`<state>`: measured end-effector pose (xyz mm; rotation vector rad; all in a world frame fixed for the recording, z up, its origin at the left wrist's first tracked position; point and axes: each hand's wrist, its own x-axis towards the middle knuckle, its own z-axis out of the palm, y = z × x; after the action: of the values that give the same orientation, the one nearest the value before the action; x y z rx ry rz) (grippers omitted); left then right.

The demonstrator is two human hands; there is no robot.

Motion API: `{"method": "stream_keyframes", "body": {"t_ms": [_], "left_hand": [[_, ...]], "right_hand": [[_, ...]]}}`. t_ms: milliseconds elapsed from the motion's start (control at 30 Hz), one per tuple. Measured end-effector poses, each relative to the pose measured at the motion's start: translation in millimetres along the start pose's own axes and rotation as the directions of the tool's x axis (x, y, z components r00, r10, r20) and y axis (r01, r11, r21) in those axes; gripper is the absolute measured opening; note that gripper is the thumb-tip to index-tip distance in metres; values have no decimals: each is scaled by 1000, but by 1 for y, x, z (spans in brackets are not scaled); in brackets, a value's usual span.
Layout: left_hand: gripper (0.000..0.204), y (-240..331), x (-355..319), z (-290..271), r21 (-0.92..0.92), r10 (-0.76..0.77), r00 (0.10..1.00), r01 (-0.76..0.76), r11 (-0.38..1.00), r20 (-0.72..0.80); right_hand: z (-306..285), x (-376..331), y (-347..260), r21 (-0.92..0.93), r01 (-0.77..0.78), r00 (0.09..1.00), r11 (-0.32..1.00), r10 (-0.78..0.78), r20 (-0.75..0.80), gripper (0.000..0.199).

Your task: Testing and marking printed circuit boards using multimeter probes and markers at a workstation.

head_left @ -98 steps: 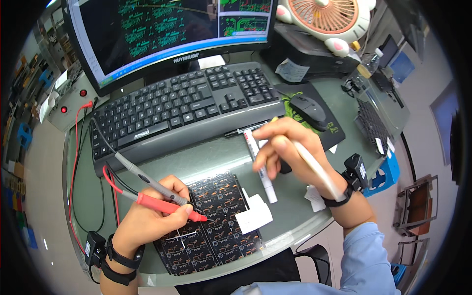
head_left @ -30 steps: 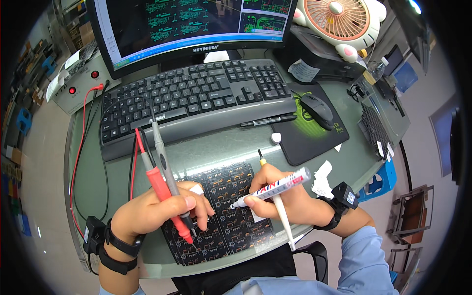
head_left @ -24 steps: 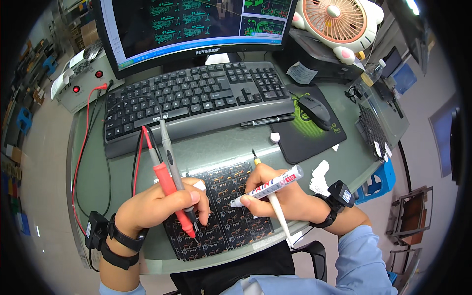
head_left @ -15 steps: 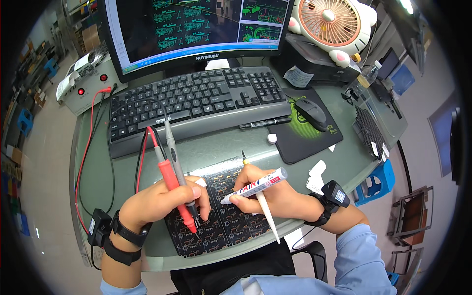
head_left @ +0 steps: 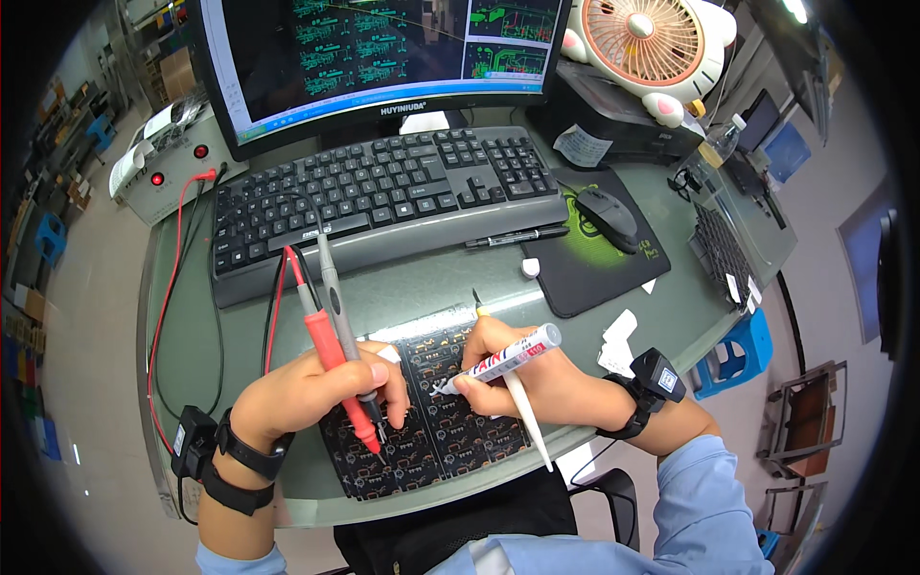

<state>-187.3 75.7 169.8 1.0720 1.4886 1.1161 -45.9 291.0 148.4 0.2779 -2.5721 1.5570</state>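
A dark circuit board panel (head_left: pixel 407 460) with rows of copper-coloured traces lies at the desk's front edge under both hands. My left hand (head_left: pixel 331 383) is closed around two test probes, a red one (head_left: pixel 340 369) and a grey-black one (head_left: pixel 335 292); their tips point down at the panel's left half. My right hand (head_left: pixel 541 383) grips a white paint marker (head_left: pixel 503 359), its tip at the panel's middle, where a small white mark shows. Also held in that hand is a slim white-handled brush-like tool (head_left: pixel 527 422) with a dark tip sticking out past the fingers.
Behind the panel are a black keyboard (head_left: pixel 383 192), a monitor (head_left: pixel 383 110) and a pen (head_left: pixel 517 238). On the right lie a mouse (head_left: pixel 606 218) on its pad (head_left: pixel 575 292), a white cap (head_left: pixel 530 268) and paper scraps (head_left: pixel 618 340). Probe leads run to a grey box (head_left: pixel 177 158).
The marker's tip has shifted slightly on the panel, and its rear end has dipped and moved a little. My left hand and the probes have barely moved.
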Motion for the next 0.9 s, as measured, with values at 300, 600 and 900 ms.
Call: {"method": "stream_keyframes", "body": {"t_ms": [300,600,900], "left_hand": [[50,-9,-2,-2,-126,79,993,-89,988,-87],[28,-19,-1,-22,-388,264,757,-561,731,-598],[26,-19,-3,-29,-415,234,685,-640,647,-690]], "right_hand": [[-37,-16,-6,429,9,929,903,152,-338,16],[-41,-62,9,200,133,987,971,-110,-120,19],[-6,-73,-6,-693,397,911,602,-346,222,29]]}}
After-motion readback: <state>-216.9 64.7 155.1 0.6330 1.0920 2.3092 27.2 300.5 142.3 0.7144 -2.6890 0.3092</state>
